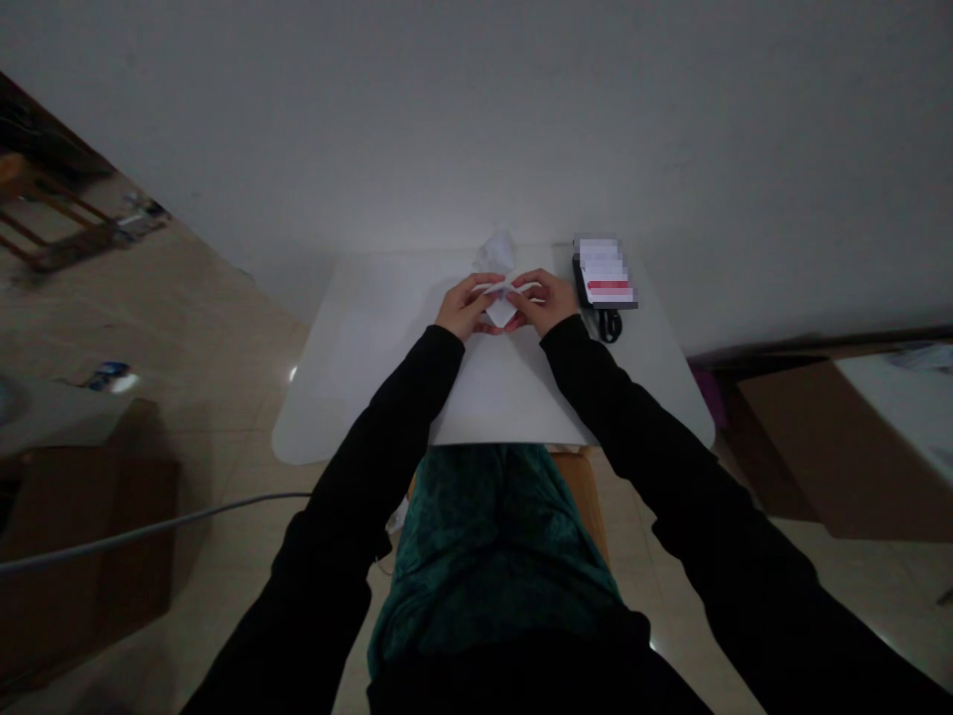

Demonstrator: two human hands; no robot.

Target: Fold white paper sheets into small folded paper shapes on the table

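Between my two hands is a small folded piece of white paper (500, 310), held over the middle of the white table. My left hand (471, 306) grips its left side, thumb on top and fingers curled around the edge. On the right side my right hand (542, 300) pinches the paper the same way. Just behind my fingertips, near the wall, lies a crumpled, whitish, see-through wrapper or piece of paper (496, 252); I cannot tell which.
To the right on the table (357, 367) lies a phone-like device (607, 271) with a blurred screen, a coiled black cable (610, 326) beside it. A wall (476, 119) rises behind the table. Cardboard boxes (841, 447) stand at right and left. A grey cable (164, 526) crosses at left.
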